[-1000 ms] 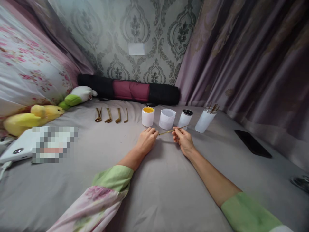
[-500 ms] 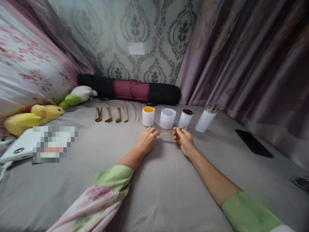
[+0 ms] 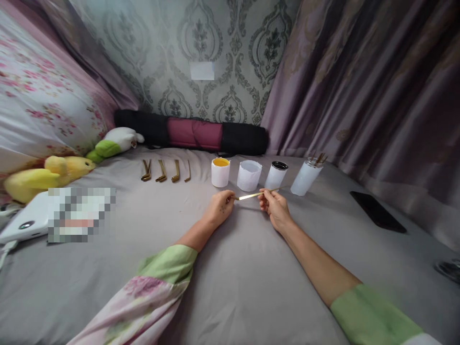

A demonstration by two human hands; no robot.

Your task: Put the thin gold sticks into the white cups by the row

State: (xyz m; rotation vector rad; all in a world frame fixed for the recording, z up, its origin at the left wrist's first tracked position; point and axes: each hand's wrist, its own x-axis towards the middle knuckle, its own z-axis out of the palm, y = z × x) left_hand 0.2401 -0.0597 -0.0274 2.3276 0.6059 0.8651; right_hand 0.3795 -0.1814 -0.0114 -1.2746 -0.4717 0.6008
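Note:
My left hand and my right hand hold a thin golden-brown strip between them, just above the grey sheet. The left fingers close round its left end, and the right thumb and fingers pinch it farther along, with its tip poking out past them. Light glints off the stretch between the hands. Behind them stand a white cup with yellow inside, a wider white cup, a white can with a dark inside and a tall white container with thin brown sticks.
Bent brown strips lie in small bundles on the sheet, left of the cups. A black phone rests at the right. Plush toys and a white device are on the left. A black-and-maroon roll lies along the wall.
The left fingers have shifted on the strip's end and the hand has turned slightly. The strip has tilted a little and now catches bright light. My right hand stays nearly in place.

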